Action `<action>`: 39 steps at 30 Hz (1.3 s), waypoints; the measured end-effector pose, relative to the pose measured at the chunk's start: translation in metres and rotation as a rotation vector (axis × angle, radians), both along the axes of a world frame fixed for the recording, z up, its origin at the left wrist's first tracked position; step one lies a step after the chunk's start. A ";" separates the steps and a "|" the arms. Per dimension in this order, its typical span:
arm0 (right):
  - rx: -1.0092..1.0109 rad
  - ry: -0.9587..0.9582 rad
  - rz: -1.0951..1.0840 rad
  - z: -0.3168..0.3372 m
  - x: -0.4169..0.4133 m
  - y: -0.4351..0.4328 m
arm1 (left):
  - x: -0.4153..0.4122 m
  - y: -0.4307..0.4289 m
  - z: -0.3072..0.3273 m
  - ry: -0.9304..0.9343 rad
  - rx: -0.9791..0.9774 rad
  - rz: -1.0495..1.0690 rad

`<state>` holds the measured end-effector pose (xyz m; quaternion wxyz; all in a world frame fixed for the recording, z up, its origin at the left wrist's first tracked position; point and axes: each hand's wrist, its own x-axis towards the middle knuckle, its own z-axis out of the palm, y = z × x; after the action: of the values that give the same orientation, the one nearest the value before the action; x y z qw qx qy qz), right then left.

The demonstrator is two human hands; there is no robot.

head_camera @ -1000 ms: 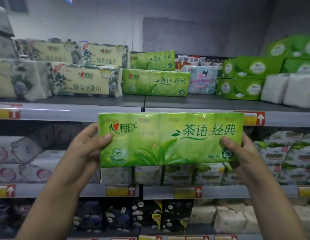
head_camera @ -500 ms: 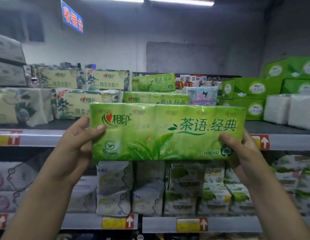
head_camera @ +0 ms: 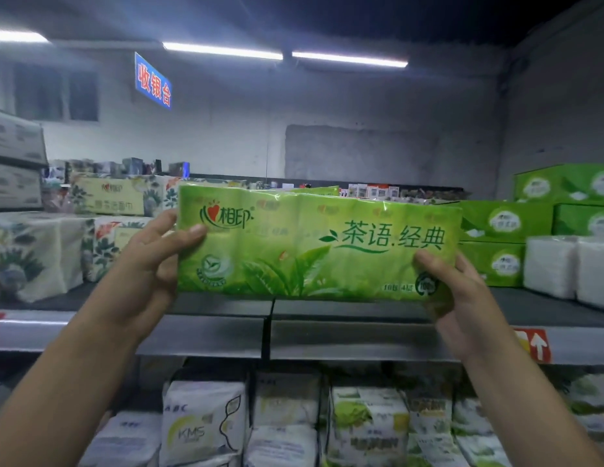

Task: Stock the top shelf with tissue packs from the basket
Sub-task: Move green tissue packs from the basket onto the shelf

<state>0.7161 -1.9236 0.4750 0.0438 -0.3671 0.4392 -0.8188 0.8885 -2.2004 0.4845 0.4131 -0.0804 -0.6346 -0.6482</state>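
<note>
Tissue pack (head_camera: 314, 244) in green tea-leaf wrap stands upright between my two hands, at the height of the top shelf (head_camera: 206, 306). My left hand (head_camera: 149, 261) pinches its left end, thumb on the front. My right hand (head_camera: 462, 298) grips its lower right corner. I think I should keep it level, push it straight away from me onto the bare shelf, and release both ends together.

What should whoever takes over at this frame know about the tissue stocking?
Left hand grips the left end of the green tissue pack; right hand grips its right end.
Pack is held level, label toward the camera, before the top shelf, not yet released.
Basket is out of view.
Done: pack is up at shelf height.
Left: set it on the bare shelf, release, fetch more.
</note>
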 end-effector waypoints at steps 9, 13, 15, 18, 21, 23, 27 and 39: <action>-0.033 -0.076 0.066 0.019 -0.037 -0.033 | -0.035 -0.008 0.031 0.046 -0.005 -0.049; 0.020 -0.052 0.008 0.034 -0.051 -0.042 | -0.050 -0.023 0.040 0.040 -0.020 -0.026; 0.032 -0.031 0.008 0.044 -0.056 -0.047 | -0.055 -0.033 0.043 0.024 -0.049 -0.009; 0.080 0.012 0.019 0.057 -0.061 -0.049 | -0.061 -0.045 0.046 0.009 -0.058 0.021; 0.110 0.042 0.014 0.067 -0.066 -0.049 | -0.066 -0.052 0.051 -0.020 -0.106 0.027; 0.122 0.029 0.012 0.068 -0.071 -0.051 | -0.069 -0.055 0.053 -0.073 -0.164 0.025; 0.143 -0.019 0.020 0.062 -0.083 -0.056 | -0.075 -0.054 0.057 -0.209 -0.313 0.150; 0.415 0.119 -0.222 0.045 -0.116 -0.069 | -0.093 -0.062 0.057 -0.382 -0.453 0.359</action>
<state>0.5998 -1.9922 0.5197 0.0022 -0.3471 0.6376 -0.6878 0.7956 -2.2628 0.5411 0.3659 0.0657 -0.8322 -0.4113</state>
